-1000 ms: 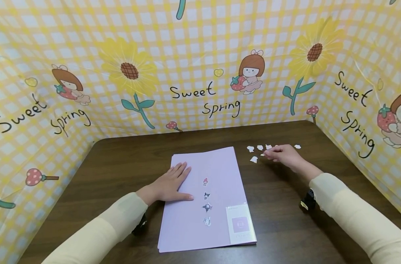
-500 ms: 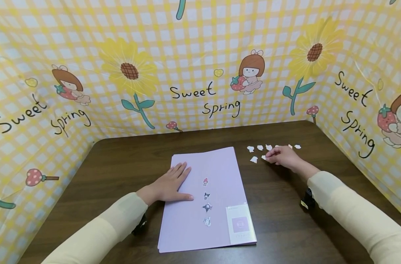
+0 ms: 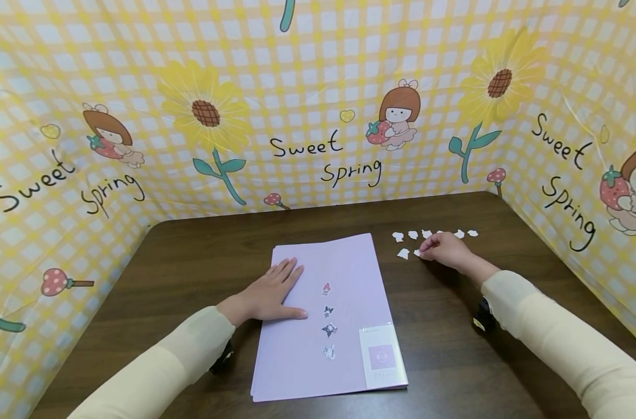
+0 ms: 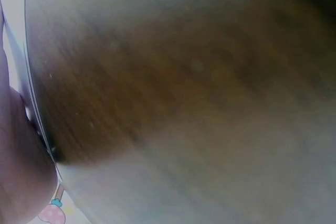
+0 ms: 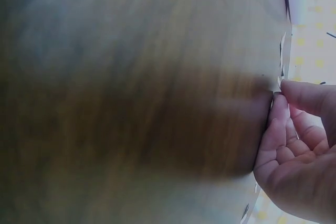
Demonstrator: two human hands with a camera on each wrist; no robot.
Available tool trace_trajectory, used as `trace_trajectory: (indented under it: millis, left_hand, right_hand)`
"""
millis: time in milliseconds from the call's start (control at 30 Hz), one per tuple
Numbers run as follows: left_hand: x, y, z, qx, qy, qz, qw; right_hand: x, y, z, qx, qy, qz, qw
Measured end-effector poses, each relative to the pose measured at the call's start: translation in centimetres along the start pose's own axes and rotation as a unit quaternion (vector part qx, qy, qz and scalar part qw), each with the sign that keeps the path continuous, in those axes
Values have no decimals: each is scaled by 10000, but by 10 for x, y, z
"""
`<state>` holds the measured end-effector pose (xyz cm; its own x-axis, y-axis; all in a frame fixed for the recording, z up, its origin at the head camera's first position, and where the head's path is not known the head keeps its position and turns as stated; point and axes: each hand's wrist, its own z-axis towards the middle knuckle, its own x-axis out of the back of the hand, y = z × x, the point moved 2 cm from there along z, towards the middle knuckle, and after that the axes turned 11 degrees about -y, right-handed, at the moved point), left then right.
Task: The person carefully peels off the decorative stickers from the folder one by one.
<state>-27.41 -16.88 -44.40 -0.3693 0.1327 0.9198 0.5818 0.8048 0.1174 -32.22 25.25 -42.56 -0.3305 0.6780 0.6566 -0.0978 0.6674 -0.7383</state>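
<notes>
My left hand (image 3: 270, 294) lies flat with spread fingers on the left side of a pale purple folder (image 3: 344, 262). In the left wrist view only part of that hand (image 4: 23, 166) shows at the edge. Beyond the folder's right side, my right hand (image 3: 448, 250) pinches a small white cutout sticker (image 3: 417, 253) at the table surface, its fingertips hiding part of it. The right wrist view shows thumb and fingertips together (image 5: 299, 145) low at the table. Beside it lies another white sticker (image 3: 403, 254), and several more (image 3: 398, 236) form a row behind, partly covered by the hand.
Several small cartoon character stickers (image 3: 329, 330) run in a column down the folder. A clear pocket with a label (image 3: 383, 356) sits at its lower right corner. The brown table (image 3: 202, 250) is surrounded by a yellow checked cloth (image 3: 307, 70).
My right hand has come slightly nearer with the white sticker, bringing it level with the one beside it. A sticker at the right of the back row is uncovered. The left hand stays still.
</notes>
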Motion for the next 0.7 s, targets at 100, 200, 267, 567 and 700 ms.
trace_trajectory:
  millis: [100,200,267,567,700]
  left_hand:
    - [0,0,0,36,-29,51,10000]
    - [-1,0,0,20,5,79,10000]
    - [-1,0,0,15,8,86,10000]
    - [-1,0,-1,-41,68,55,10000]
    - [-1,0,-2,-45,79,23,10000]
  right_hand:
    - [0,0,0,30,33,-97,9999]
    - [-1,-1,1,60,64,-220,9997]
    - [-2,-1,2,80,75,-298,9995]
    - [-2,-4,1,147,110,-404,9990]
    - [-2,-5,1,129,69,-413,9990]
